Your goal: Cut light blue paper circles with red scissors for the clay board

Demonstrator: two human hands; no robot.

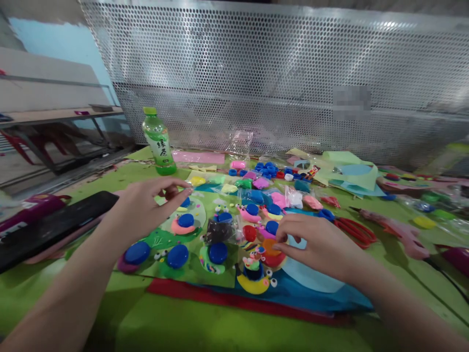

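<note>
Head view, the only view supplied. Right hand [311, 239]: thumb and forefinger bent toward each other, tips at the right edge of the orange disc [270, 247]. Cannot tell whether gripping it or merely touching. Location of disc: right of centre on the spread of paper, over a red piece [279, 261], just beyond the yellow clay figure [252, 286] with bulging eyes. Left hand [154, 208]: thumb and forefinger tips nearly meeting, near a blue cap [185, 202]; cannot tell whether pinching anything thin.

To handle the disc well, take hold by the rim with light, even pressure. Avoid leaning on the neighbouring clay, likely soft and easily dented. Preferably steady the red piece before shifting the disc.

Clearance: tight to the left and in front. Lift straight up rather than sweeping sideways into the yellow figure or the dark packet [220, 231]. For more room, move right, over the light blue paper [311, 275]. Stop short of the red scissor handles [355, 232] and pink glue gun [403, 233]. Mind the red sheet [220, 299], projecting along the near edge and liable to catch a forearm. Withdraw low-risk toward the green tabletop [164, 330]. Avoid reaching the left hand back into the upright green bottle [161, 146].
</note>
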